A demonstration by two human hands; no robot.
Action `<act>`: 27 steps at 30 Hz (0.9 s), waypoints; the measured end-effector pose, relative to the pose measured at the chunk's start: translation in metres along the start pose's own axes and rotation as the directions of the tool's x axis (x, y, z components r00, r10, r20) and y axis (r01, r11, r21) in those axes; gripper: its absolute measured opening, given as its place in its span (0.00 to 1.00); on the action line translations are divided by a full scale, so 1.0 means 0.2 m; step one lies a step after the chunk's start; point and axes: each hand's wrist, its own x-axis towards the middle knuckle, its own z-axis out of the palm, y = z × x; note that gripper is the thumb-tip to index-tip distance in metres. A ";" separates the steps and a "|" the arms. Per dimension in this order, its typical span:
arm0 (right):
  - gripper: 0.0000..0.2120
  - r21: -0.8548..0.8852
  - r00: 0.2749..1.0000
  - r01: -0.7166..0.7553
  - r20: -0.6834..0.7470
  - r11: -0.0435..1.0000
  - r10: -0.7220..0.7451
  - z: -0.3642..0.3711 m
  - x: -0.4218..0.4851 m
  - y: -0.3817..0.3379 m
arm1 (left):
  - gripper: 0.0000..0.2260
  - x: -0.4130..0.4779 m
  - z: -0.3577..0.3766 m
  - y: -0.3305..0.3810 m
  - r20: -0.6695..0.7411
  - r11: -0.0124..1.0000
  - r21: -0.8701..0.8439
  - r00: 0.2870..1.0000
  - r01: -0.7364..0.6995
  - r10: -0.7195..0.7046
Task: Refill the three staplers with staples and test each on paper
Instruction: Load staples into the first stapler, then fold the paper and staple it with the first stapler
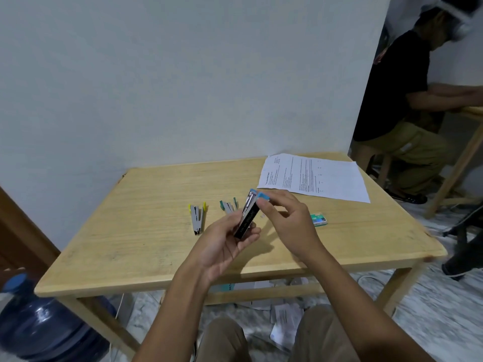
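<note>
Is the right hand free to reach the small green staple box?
Likely yes, once freed: the right hand pinches the blue-tipped black stapler, but the small green staple box lies uncovered just beside it.

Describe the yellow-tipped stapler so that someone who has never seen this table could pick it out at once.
Find the wooden table against the pale wall. Near its middle lie two open staplers, side by side. The yellow-tipped stapler is the left one, farthest from the printed paper; its neighbour, the green-tipped stapler, has green ends instead.
</note>
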 end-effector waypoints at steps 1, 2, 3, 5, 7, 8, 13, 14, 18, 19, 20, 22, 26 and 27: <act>0.17 0.047 0.997 -0.075 0.018 0.996 0.074 0.01 0.00 0.01 | 0.11 -0.01 0.00 -0.01 0.010 1.000 0.005 1.000 0.005 -0.005; 0.23 0.105 0.987 -0.156 0.058 0.982 0.151 0.01 0.01 0.01 | 0.11 -0.02 0.00 -0.01 0.014 1.000 0.006 1.000 0.007 -0.007; 0.27 0.175 0.968 -0.244 0.112 0.954 0.227 0.02 0.01 0.01 | 0.12 -0.02 0.01 -0.02 0.017 1.000 0.006 1.000 0.008 -0.008; 0.27 0.348 0.916 -0.395 0.223 0.850 0.334 0.03 0.00 0.00 | 0.12 -0.04 0.02 -0.03 0.035 1.000 -0.006 0.999 0.013 -0.013; 0.23 0.479 0.881 -0.473 0.272 0.739 0.388 0.05 -0.01 -0.02 | 0.12 -0.05 0.02 -0.04 0.049 1.000 -0.014 0.998 0.026 -0.026; 0.22 0.507 0.876 -0.482 0.267 0.715 0.401 0.05 -0.01 -0.03 | 0.12 -0.05 0.03 -0.04 0.047 0.999 -0.022 0.998 0.032 -0.031; 0.21 0.506 0.885 -0.464 0.227 0.727 0.407 0.08 0.00 -0.02 | 0.14 -0.04 0.01 -0.05 0.033 0.996 -0.060 0.998 0.059 -0.057; 0.20 0.499 0.886 -0.462 0.224 0.733 0.406 0.08 0.00 -0.02 | 0.15 -0.04 0.00 -0.05 0.033 0.997 -0.052 0.998 0.059 -0.057; 0.16 0.468 0.895 -0.444 0.191 0.764 0.404 0.08 -0.02 -0.02 | 0.16 -0.03 -0.02 -0.05 0.027 0.998 0.031 0.998 0.060 -0.060; 0.15 0.452 0.896 -0.441 0.178 0.775 0.406 0.08 -0.02 -0.02 | 0.16 -0.03 -0.01 -0.05 0.012 0.996 0.065 0.998 0.059 -0.060; 0.15 0.430 0.899 -0.435 0.159 0.791 0.408 0.07 -0.02 -0.02 | 0.16 -0.03 0.00 -0.05 -0.013 0.992 0.114 0.999 0.051 -0.050; 0.14 0.372 0.908 -0.413 0.100 0.831 0.407 0.05 -0.02 -0.03 | 0.16 0.00 0.02 -0.03 -0.079 0.959 0.283 0.997 0.018 0.005; 0.18 0.284 0.919 -0.368 -0.038 0.886 0.394 -0.08 0.02 -0.04 | 0.13 0.13 0.10 0.03 -0.174 0.819 0.571 0.965 -0.062 0.194; 0.19 0.273 0.914 -0.371 -0.058 0.887 0.401 -0.12 0.03 -0.04 | 0.12 0.18 0.13 0.04 -0.194 0.795 0.601 0.950 -0.083 0.246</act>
